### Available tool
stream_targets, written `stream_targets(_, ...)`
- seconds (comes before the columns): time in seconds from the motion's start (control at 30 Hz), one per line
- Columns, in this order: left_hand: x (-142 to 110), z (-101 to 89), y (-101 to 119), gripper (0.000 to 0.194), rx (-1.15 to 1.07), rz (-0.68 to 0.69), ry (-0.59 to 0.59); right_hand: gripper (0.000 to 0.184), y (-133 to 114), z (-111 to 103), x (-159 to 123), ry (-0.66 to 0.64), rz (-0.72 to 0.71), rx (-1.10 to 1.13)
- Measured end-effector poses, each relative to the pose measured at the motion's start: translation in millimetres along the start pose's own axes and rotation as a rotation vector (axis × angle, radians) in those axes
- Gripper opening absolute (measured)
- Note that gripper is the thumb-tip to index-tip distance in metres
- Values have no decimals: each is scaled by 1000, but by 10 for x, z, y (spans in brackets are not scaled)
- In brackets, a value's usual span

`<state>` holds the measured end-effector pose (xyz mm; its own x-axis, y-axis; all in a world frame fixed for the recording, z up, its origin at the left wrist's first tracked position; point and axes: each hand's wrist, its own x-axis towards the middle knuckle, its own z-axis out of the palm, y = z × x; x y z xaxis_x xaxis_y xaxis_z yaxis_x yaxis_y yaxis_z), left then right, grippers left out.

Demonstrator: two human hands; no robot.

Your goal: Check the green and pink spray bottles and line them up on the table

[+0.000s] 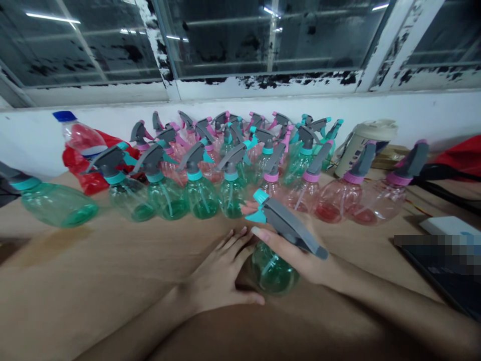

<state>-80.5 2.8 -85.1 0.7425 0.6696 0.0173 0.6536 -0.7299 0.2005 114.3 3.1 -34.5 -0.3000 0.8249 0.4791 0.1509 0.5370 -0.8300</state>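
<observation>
A green spray bottle [271,271] with a grey and teal trigger head [289,225] stands on the brown table [93,281] in front of me. My right hand [300,255] is wrapped round its neck and trigger head. My left hand [221,276] cups the bottle's left side, fingers spread against it and the thumb along the table. Just behind stand rows of several more spray bottles, green ones [199,193] at the left and pink ones [330,200] at the right.
A clear bottle with a blue cap [80,135] leans on red cloth [88,173] at the back left. A cream jug [366,143] sits at the back right. A white box [449,225] and a dark flat device [451,281] lie at the right. A white wall and windows rise behind.
</observation>
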Motion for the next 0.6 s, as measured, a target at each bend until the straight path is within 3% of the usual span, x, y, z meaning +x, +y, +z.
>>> stream_targets(0.6,3,-31,7,101,-43,0,-6,21,-55,-37,79,-22,-41,-67)
